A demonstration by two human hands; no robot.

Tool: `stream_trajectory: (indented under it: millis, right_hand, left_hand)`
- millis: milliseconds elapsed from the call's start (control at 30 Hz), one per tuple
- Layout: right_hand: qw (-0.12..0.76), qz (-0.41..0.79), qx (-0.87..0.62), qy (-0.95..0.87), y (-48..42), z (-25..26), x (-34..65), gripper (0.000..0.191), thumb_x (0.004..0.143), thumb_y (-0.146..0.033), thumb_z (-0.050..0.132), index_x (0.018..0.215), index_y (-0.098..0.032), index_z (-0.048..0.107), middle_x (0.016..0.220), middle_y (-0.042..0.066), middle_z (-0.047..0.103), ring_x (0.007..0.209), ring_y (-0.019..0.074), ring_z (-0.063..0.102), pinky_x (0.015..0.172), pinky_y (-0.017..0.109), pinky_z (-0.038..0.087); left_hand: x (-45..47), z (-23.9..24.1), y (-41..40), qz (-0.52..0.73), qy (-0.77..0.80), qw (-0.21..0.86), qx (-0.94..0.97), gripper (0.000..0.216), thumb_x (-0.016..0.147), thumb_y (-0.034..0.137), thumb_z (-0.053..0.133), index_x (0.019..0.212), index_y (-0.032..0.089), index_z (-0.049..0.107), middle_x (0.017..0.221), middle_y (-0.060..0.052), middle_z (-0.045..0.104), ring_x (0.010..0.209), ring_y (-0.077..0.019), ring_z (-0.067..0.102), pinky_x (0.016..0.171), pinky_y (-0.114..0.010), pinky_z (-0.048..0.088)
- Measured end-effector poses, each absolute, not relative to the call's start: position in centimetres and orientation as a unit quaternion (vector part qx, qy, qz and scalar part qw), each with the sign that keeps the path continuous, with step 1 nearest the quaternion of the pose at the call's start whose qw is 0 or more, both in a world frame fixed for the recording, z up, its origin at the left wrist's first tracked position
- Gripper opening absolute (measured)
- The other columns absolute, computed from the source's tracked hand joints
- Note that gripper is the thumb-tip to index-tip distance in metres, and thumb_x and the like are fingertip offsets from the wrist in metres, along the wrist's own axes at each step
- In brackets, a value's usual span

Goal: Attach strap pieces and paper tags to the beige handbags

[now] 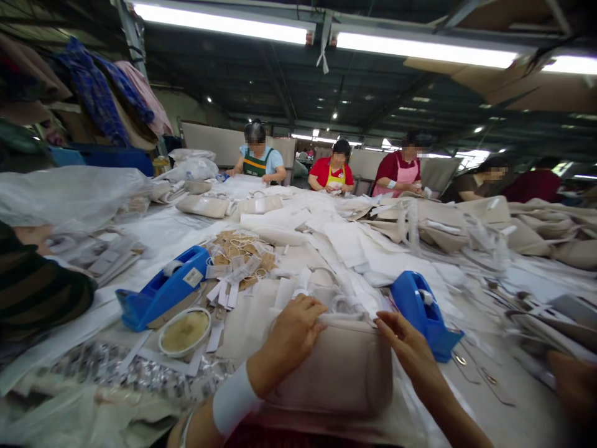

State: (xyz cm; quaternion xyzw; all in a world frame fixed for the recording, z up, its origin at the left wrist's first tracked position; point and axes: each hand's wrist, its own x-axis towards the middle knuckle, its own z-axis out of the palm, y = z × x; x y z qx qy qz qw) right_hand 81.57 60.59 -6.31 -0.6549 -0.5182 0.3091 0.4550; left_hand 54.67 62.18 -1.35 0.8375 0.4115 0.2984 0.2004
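A beige handbag (340, 367) stands upright in front of me, with white stuffing paper (347, 305) and pale wrapping at its top opening. My left hand (293, 326) is closed over the bag's upper left edge, fingers curled toward the opening. At the upper right corner, the fingertips of my right hand (410, 348) grip the bag's rim. A white band wraps my left wrist. Just right of my right hand is a blue tape dispenser (426, 314). Whatever lies inside the bag is mostly hidden by the paper and my fingers.
Another blue tape dispenser (165, 286) sits on the left beside a round tub (185, 333) of yellowish paste. Behind it lie heaped tags (242, 255) with strings. Metal hooks (487, 376) rest at right. More beige bags (438, 224) pile up farther back, where several co-workers (263, 165) stand.
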Motion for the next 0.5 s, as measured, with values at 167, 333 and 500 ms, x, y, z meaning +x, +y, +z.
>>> stream_trajectory:
  millis: [167, 333, 500]
  right_hand:
    - [0.510, 0.310, -0.642, -0.482, 58.5, -8.2, 79.2, 0.054, 0.075, -0.052, 0.063, 0.118, -0.019, 0.057, 0.125, 0.010, 0.062, 0.121, 0.0289, 0.054, 0.105, 0.041, 0.040]
    - [0.564, 0.244, -0.627, -0.479, 58.3, -8.5, 77.8, 0.047, 0.080, -0.047, 0.059, 0.120, -0.021, 0.054, 0.121, 0.008, 0.060, 0.119, 0.0289, 0.052, 0.105, 0.044, 0.036]
    - [0.590, 0.232, -0.598, -0.490, 58.6, -9.0, 77.9, 0.038, 0.080, -0.039, 0.060, 0.113, -0.021, 0.054, 0.111, 0.006, 0.061, 0.112, 0.0271, 0.054, 0.101, 0.042, 0.038]
  left_hand:
    - [60.1, 0.0, 66.3, 0.183, 0.420, 0.260, 0.850, 0.023, 0.081, 0.020, 0.055, 0.087, 0.016, 0.077, 0.091, -0.010, 0.073, 0.089, -0.0241, 0.064, 0.083, -0.032, 0.047]
    - [62.8, -0.2, 68.5, 0.135, 0.409, 0.313, 0.847, 0.020, 0.072, 0.018, 0.062, 0.081, 0.012, 0.079, 0.070, -0.006, 0.073, 0.068, -0.0180, 0.062, 0.059, -0.023, 0.043]
    - [63.9, -0.6, 68.6, 0.123, 0.427, 0.333, 0.832, 0.024, 0.070, 0.014, 0.059, 0.083, 0.010, 0.079, 0.072, -0.008, 0.073, 0.067, -0.0177, 0.060, 0.056, -0.023, 0.040]
